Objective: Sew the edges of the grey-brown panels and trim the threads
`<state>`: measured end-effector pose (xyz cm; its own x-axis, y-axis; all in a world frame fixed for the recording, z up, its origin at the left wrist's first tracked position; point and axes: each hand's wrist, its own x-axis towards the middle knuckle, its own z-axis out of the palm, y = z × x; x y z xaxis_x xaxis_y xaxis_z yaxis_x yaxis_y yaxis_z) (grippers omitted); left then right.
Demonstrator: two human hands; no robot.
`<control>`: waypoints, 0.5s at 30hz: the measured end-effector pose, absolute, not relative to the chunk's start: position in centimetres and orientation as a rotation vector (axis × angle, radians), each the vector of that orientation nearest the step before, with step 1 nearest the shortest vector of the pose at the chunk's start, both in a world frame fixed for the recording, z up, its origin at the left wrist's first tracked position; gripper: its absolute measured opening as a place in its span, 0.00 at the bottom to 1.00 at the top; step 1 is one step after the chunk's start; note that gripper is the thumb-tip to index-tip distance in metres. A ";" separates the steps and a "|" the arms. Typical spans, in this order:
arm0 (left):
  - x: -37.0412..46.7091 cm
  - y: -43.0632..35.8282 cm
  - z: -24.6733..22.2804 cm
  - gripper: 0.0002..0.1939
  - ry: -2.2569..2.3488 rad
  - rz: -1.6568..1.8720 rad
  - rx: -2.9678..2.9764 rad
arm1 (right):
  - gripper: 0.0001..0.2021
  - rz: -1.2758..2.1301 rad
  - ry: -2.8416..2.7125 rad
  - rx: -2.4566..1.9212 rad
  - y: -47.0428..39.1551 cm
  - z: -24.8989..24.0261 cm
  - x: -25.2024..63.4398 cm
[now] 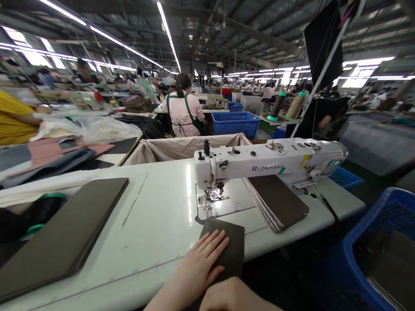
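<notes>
A dark brown panel lies at the table's front edge, its far end just before the needle area of a white sewing machine. My left hand rests flat on this panel with the fingers stretched out. Close beside it, at the bottom of the view, is my right hand, bent over the panel's near part; its fingers are hidden. Under the machine arm sits a stack of brown panels with pale edges. A larger pile of brown panels lies on the left of the table.
The pale green table carries the machine. A blue basket with brown pieces stands at the right. Thread cones are on a stand behind the machine. A person in a green apron sits ahead, near another blue basket.
</notes>
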<state>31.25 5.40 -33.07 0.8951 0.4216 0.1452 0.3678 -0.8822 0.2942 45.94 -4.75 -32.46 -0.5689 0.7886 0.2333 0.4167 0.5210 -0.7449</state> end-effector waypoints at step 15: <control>24.2 10.1 -34.2 0.33 1.285 0.355 2.877 | 0.26 0.282 -2.335 -1.744 8.7 -32.0 51.9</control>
<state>24.24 10.13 -34.18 0.6464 0.7321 0.2149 0.7385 -0.6711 0.0645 51.92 8.72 -31.99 -0.2757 0.9596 0.0562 0.9187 0.2803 -0.2782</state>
